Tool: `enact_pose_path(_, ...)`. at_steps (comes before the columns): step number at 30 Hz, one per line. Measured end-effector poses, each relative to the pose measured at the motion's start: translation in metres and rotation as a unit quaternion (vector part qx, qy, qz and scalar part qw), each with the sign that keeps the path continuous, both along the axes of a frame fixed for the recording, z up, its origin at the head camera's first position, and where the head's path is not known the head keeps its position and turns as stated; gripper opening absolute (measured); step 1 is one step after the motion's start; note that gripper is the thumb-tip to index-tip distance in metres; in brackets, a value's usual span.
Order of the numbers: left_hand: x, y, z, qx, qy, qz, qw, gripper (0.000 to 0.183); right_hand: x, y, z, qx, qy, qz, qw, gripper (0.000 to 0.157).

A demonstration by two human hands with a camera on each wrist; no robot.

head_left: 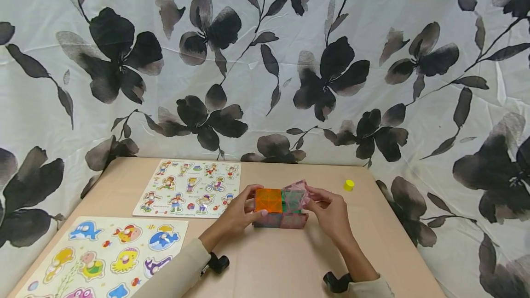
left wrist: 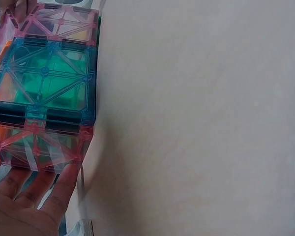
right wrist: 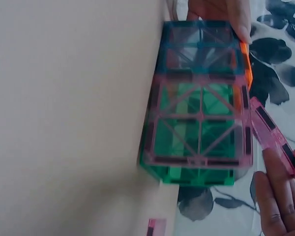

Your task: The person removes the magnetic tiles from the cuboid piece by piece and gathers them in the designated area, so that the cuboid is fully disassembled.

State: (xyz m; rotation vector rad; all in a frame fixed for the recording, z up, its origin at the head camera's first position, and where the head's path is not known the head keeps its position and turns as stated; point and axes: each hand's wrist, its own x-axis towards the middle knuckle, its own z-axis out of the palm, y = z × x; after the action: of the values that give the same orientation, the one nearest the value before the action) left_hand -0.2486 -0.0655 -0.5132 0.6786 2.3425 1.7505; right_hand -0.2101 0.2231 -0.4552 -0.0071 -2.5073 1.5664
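Observation:
A box of clear magnetic tiles stands on the table, with an orange tile on top, blue and pink tiles on its near side and green ones showing through. My left hand grips the box's left end, thumb at the front and fingers spread along that end. My right hand pinches a pink magnetic tile by its edge. That tile is tilted above the box's right end, one edge close to the top beside the orange tile.
Behind the left forearm lies a picture board of children playing sports. Nearer, at the left, is a sea-animal picture board. A small yellow cylinder stands at the back right. A floral cloth hangs behind the table.

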Motion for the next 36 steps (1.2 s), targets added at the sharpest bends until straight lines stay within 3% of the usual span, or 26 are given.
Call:
enact_pose_path(3,0.000,0.001,0.001,0.003,-0.002,-0.001,1.0000,0.070,-0.001,0.010,0.001,-0.026,0.005,-0.007,1.000,0.040)
enact_pose_path(11,0.002,0.001,0.003,0.007,-0.014,0.003,0.9999,0.070,-0.005,0.058,-0.003,-0.026,-0.005,-0.044,0.999,0.044)
enact_pose_path(25,0.002,0.000,0.000,0.001,-0.010,0.005,0.9999,0.071,-0.016,0.136,-0.036,-0.064,-0.080,-0.115,0.988,0.048)
enact_pose_path(36,0.001,0.000,0.000,0.000,-0.005,0.004,1.0000,0.071,-0.020,0.158,-0.045,-0.075,-0.135,-0.091,0.984,0.050)
